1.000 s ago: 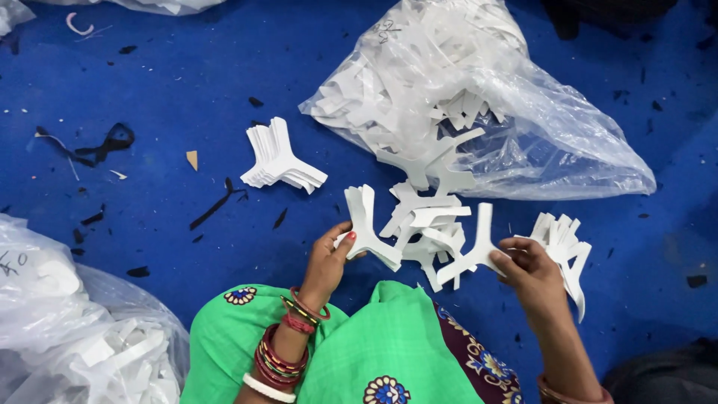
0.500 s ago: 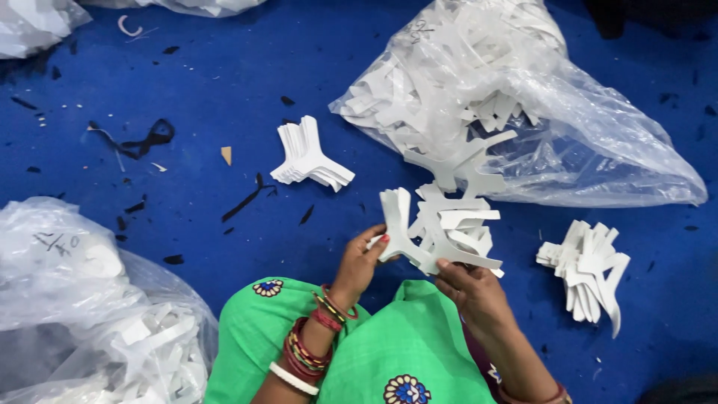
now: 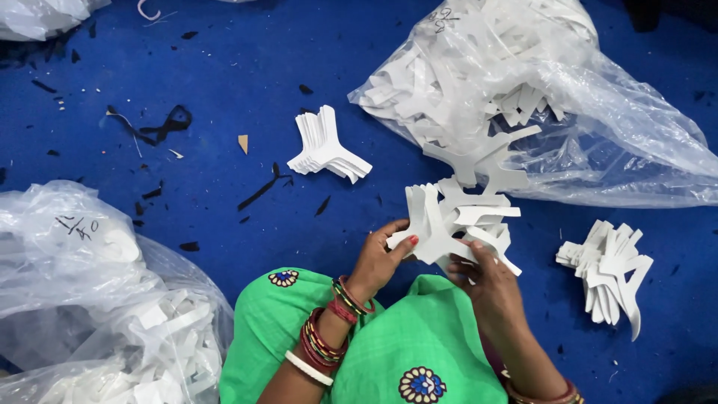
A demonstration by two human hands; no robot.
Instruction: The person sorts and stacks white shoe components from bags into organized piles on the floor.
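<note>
My left hand (image 3: 380,258) and my right hand (image 3: 488,286) together grip a bunch of white Y-shaped cut-out pieces (image 3: 441,224) just above my lap. The left fingers pinch the bunch's left edge; the right hand holds its lower right side. More loose white pieces (image 3: 486,209) lie just behind the bunch on the blue floor. A neat stack of the same pieces (image 3: 325,146) sits further back to the left, and a fanned stack (image 3: 609,269) lies to the right, apart from both hands.
A large clear plastic bag of white pieces (image 3: 523,90) lies at the back right. Another such bag (image 3: 90,299) sits at the near left. Black scraps (image 3: 161,123) dot the blue floor (image 3: 224,60). My green clothing (image 3: 389,344) fills the bottom.
My right hand left the stack at the right on the floor and came over to the bunch held by my left hand. The view shifted, so everything slid rightward.
</note>
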